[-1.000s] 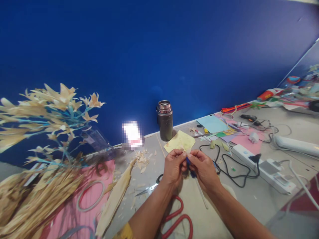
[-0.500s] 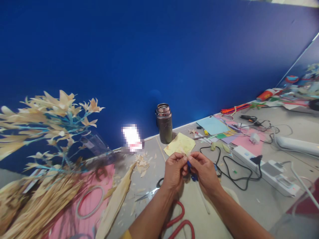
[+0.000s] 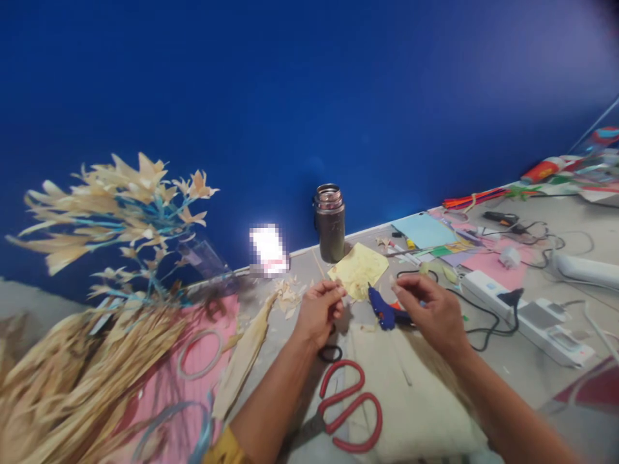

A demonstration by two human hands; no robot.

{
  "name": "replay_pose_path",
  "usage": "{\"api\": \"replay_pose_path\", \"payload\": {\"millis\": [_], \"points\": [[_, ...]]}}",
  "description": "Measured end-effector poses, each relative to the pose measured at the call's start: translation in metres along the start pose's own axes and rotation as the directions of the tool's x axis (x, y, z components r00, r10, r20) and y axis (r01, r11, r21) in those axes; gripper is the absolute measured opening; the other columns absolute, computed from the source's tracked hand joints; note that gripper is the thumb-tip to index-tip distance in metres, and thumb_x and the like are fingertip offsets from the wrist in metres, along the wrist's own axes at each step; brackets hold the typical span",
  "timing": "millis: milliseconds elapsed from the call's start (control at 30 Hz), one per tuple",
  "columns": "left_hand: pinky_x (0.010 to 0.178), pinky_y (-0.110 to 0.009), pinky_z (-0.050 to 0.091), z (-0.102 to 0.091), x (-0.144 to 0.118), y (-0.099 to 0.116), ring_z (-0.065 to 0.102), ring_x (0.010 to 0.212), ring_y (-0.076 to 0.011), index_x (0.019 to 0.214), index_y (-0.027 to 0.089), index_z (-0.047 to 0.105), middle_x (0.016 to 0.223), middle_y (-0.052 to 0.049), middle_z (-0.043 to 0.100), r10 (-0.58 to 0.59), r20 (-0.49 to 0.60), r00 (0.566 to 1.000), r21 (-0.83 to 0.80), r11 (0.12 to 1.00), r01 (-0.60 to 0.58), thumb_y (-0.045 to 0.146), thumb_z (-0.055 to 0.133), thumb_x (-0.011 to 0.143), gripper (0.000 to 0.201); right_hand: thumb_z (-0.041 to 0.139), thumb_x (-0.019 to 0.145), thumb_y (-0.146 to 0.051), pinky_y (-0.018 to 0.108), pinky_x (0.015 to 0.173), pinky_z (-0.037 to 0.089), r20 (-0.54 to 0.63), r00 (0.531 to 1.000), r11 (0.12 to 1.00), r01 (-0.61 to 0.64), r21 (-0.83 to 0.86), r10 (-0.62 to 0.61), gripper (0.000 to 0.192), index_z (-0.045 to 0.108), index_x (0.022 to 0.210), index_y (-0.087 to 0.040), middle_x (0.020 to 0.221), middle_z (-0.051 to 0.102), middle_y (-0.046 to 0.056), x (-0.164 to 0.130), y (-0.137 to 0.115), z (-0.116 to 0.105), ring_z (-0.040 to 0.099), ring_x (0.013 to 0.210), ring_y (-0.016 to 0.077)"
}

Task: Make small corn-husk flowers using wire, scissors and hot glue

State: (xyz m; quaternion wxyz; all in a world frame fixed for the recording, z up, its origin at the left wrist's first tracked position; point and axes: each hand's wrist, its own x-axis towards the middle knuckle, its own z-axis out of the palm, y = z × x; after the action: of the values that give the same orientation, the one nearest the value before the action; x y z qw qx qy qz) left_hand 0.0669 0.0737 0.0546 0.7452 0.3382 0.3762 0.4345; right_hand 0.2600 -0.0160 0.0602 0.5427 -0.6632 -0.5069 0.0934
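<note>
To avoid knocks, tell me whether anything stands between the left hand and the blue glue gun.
Nothing visible blocks the left hand from the blue glue gun; the yellow paper near its nozzle lies nearly flat.

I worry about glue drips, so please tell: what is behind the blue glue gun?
Behind the blue glue gun, near its tip, lies yellow paper. Whatever the gun's body covers cannot be seen.
</note>
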Motion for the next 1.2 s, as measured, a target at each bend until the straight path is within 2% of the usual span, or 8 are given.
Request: {"api": "replay_pose_path", "payload": {"millis": [133,300,467,600,733,867,1000,1200], "points": [[0.044,-0.016,0.036,-0.035,-0.024,0.018,0.054,0.049,-0.007,0.07,0.016,0.064,0.066,-0.001,0.067,0.087,-0.12,0.989,0.119,0.99,-0.072,0.028,0.091,0.054,0.034,0.059,0.091,-0.03,0.031,0.064,0.047,0.174,0.962,0.96,0.236,-0.148,-0.21,0.016,0.072,0.088,-0.024,0.08,0.073,0.005,-0.014,0.009,0.003,0.063,0.066,0.0191],[0.044,-0.02,0.031,-0.035,-0.055,-0.009,0.049,0.044,-0.0085,0.069,0.018,0.062,0.073,-0.006,0.073,-0.002,-0.02,1.0,0.329,0.944,0.008,0.028,0.08,0.068,0.02,0.054,0.095,-0.023,0.032,0.073,0.045,0.372,0.862,0.834,0.463,-0.299,-0.345,0.021,0.073,0.087,-0.022,0.086,0.075,0.008,-0.029,0.018,0.018,0.067,0.082,0.0231],[0.064,-0.028,0.046,-0.023,-0.076,-0.044,0.066,0.071,-0.0197,0.068,0.021,0.065,0.085,-0.007,0.077,0.093,0.186,0.978,0.62,0.761,-0.19,0.013,0.067,0.075,0.011,0.053,0.098,-0.023,0.031,0.075,0.042,0.438,0.845,0.738,0.501,-0.452,-0.306,0.022,0.074,0.096,-0.021,0.093,0.075,0.008,-0.005,0.016,0.021,0.067,0.091,0.0239],[0.085,-0.032,0.048,-0.027,-0.08,-0.041,0.07,0.095,-0.0232,0.072,0.023,0.062,0.097,-0.004,0.078,0.145,0.34,0.929,0.758,0.542,-0.362,0.007,0.056,0.077,0.017,0.052,0.1,-0.024,0.031,0.071,0.039,0.546,0.826,0.575,0.517,-0.634,-0.14,0.024,0.075,0.096,-0.022,0.095,0.074,0.009,0.032,0.008,0.026,0.065,0.094,0.0243],[0.09,-0.032,0.047,-0.028,-0.055,-0.013,0.068,0.104,-0.0212,0.084,0.023,0.062,0.112,-0.004,0.075,0.199,0.312,0.929,0.856,0.364,-0.366,0.008,0.051,0.083,0.018,0.049,0.1,-0.02,0.031,0.069,0.038,0.586,0.805,0.511,0.542,-0.667,-0.089,0.027,0.075,0.09,-0.017,0.094,0.072,0.013,0.075,0.016,0.037,0.065,0.095,0.0258],[0.087,-0.034,0.046,-0.021,-0.004,0.008,0.062,0.104,-0.0241,0.101,0.022,0.062,0.104,-0.008,0.071,0.196,0.329,0.924,0.944,-0.073,-0.321,0.007,0.046,0.09,0.025,0.053,0.1,-0.018,0.031,0.076,0.046,0.671,0.741,0.473,0.606,-0.64,-0.043,0.022,0.074,0.097,-0.016,0.098,0.072,0.013,0.107,0.031,0.062,0.066,0.102,0.0251],[0.08,-0.032,0.045,-0.017,0.035,0.001,0.06,0.104,-0.025,0.099,0.022,0.061,0.099,-0.009,0.069,0.149,0.362,0.92,0.929,-0.144,-0.342,0.003,0.045,0.089,0.026,0.064,0.099,-0.033,0.043,0.09,0.057,0.764,0.645,0.443,0.693,-0.569,-0.029,0.026,0.066,0.12,-0.017,0.122,0.068,0.009,0.116,0.035,0.095,0.067,0.106,0.0232],[0.085,-0.033,0.044,-0.023,0.045,-0.02,0.058,0.108,-0.0269,0.1,0.018,0.061,0.096,-0.012,0.068,0.103,0.367,0.925,0.921,-0.183,-0.345,0.003,0.045,0.09,0.025,0.064,0.099,-0.034,0.044,0.092,0.057,0.823,0.568,0.418,0.746,-0.518,0.005,0.032,0.064,0.127,-0.019,0.131,0.064,0.011,0.112,0.034,0.124,0.066,0.11,0.0241]]}}
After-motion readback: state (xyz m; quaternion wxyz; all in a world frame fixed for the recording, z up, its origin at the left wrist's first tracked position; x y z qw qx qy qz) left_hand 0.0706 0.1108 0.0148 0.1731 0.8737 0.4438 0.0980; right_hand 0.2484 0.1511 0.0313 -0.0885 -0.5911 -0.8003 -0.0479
